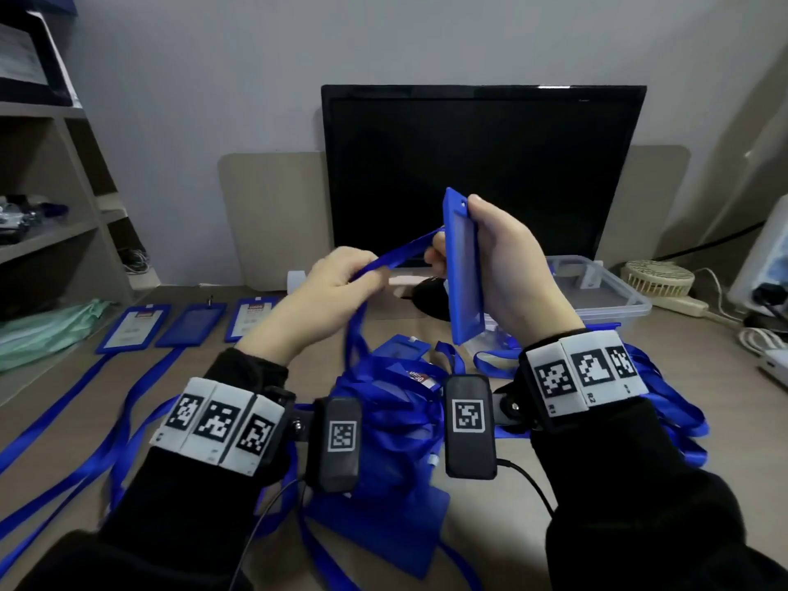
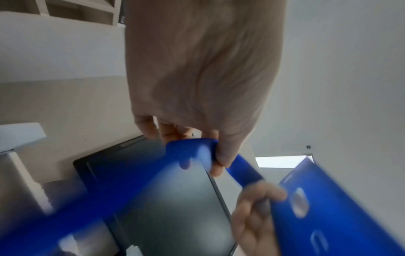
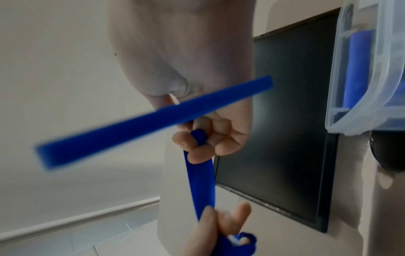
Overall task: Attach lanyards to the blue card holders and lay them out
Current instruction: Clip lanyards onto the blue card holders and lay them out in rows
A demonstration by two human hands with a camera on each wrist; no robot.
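Pale grey walls close in a wood-toned desk [image 1: 490,518] with a dark, switched-off monitor [image 1: 482,164] standing at its back edge, in front of a beige board. Open shelving [image 1: 55,198] rises on the left, and green cloth [image 1: 47,330] lies at its foot. Right of the monitor sit a clear plastic bin [image 1: 605,292] and a small cream fan [image 1: 656,279], with white cables beyond. Three finished card holders [image 1: 187,319] lie in a row on the left of the desk, their blue straps trailing toward the near edge. A loose pile of holders and lanyards [image 1: 383,420] covers the middle of the desk below the wrists.

Above that pile, the right hand [image 1: 507,266] grips a blue card holder [image 1: 464,266] upright, nearly edge-on to the head camera, fingers curled round it. The left hand [image 1: 324,292] pinches a blue lanyard [image 1: 401,251], whose strap runs taut across to the right hand's fingers [image 3: 197,152], which also hold it. The rest of the strap hangs from the left hand into the pile.
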